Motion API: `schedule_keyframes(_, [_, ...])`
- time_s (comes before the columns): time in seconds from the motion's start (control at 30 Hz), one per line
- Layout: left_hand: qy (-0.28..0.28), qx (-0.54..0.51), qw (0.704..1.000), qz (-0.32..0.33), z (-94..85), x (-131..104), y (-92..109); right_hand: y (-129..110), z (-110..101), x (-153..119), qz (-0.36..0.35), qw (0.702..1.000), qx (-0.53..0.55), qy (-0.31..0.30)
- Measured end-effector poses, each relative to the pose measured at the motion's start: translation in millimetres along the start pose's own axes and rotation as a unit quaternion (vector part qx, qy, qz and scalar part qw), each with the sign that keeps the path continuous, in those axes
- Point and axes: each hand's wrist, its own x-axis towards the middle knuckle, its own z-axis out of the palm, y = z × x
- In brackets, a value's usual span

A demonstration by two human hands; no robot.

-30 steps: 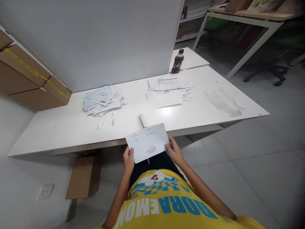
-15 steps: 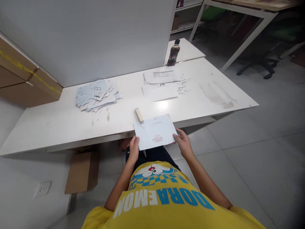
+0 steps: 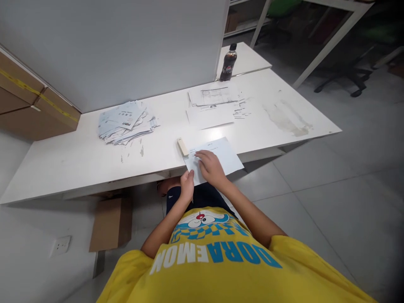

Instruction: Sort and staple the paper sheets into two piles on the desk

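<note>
A long white table, the landmark here, runs across the view. A large pale gray panel rises along its far edge. Close to the viewer, on the near side of the table, is a yellow shirt with a cartoon face and the letters DORAEMON, upside down from here. Brown cardboard boxes with yellow tape stand at the table's far left, and another brown box sits below the table at left. On the left part of the table is a loose pile of pale blue papers; right of its middle lie stacked white papers. One light blue sheet extends over the table's near edge, around the middle. The left hand is clamped on the sheet's near left edge, thumb on top. The right hand is over the sheet, fingers bent and thumb apart from them; whether they touch it cannot be told. A dark soda bottle stands upright by the table's far edge. A small cream-colored bar lies on the table, at the sheet's left corner.
</note>
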Motion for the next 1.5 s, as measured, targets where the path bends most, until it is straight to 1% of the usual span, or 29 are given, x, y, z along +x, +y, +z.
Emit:
schedule_keyframes(0.07, [0.013,0.001,1.0,0.004,2.6,3.4,-1.2,-4.1,11.4,12.8,-0.033,0.998,-0.025,-0.043])
schedule_keyframes(0.13, [0.018,-0.001,1.0,0.008,2.5,5.6,-3.7,-6.6,19.1,21.3,-0.045,0.995,-0.058,-0.062])
schedule_keyframes(0.27, [0.015,-0.008,1.0,0.008,-1.0,7.5,-8.3,-9.1,24.9,30.1,-0.051,0.988,-0.123,-0.076])
schedule_keyframes(0.43, [0.017,0.001,1.0,0.005,-1.6,8.4,-8.0,-9.2,35.0,39.4,-0.044,0.976,-0.194,-0.087])
schedule_keyframes(0.57, [0.032,0.009,0.999,0.01,0.0,10.1,-7.1,-9.7,45.5,44.8,-0.053,0.97,-0.22,-0.088])
schedule_keyframes(0.7, [0.03,0.01,0.999,0.006,-0.1,10.1,-6.8,-10.3,46.4,47.8,-0.053,0.97,-0.22,-0.092])
schedule_keyframes(0.9, [0.032,0.004,0.999,-0.004,0.8,7.5,-4.1,-14.6,38.0,49.5,-0.026,0.974,-0.206,-0.094])
schedule_keyframes(1.03, [0.039,-0.025,0.999,0.001,2.5,6.6,-3.0,-19.6,29.9,39.2,-0.021,0.979,-0.179,-0.095])
schedule_keyframes(1.1, [0.035,-0.039,0.999,-0.004,2.3,5.4,-1.7,-21.1,21.8,29.1,-0.038,0.985,-0.145,-0.085])
schedule_keyframes(1.2, [0.049,-0.057,0.997,-0.031,-0.7,2.7,2.5,-21.6,3.8,8.5,-0.063,0.991,-0.084,-0.081])
schedule_keyframes(1.3, [0.066,-0.091,0.99,-0.081,-5.8,-1.8,9.0,-19.6,-14.6,-16.3,-0.087,0.989,-0.05,-0.11])
schedule_keyframes(1.4, [0.084,-0.113,0.982,-0.123,-8.4,-10.9,16.1,-13.2,-27.1,-38.6,-0.11,0.98,-0.077,-0.145])
schedule_keyframes(1.43, [0.079,-0.11,0.983,-0.125,-8.3,-15.0,18.4,-9.6,-30.9,-43.3,-0.116,0.977,-0.093,-0.152])
schedule_keyframes(1.47, [0.062,-0.101,0.985,-0.122,-8.0,-19.1,20.9,-5.1,-35.4,-45.8,-0.122,0.974,-0.108,-0.158])
schedule_keyframes(1.5, [0.032,-0.085,0.989,-0.116,-7.8,-22.6,23.6,0.4,-41.4,-45.4,-0.128,0.971,-0.119,-0.165])
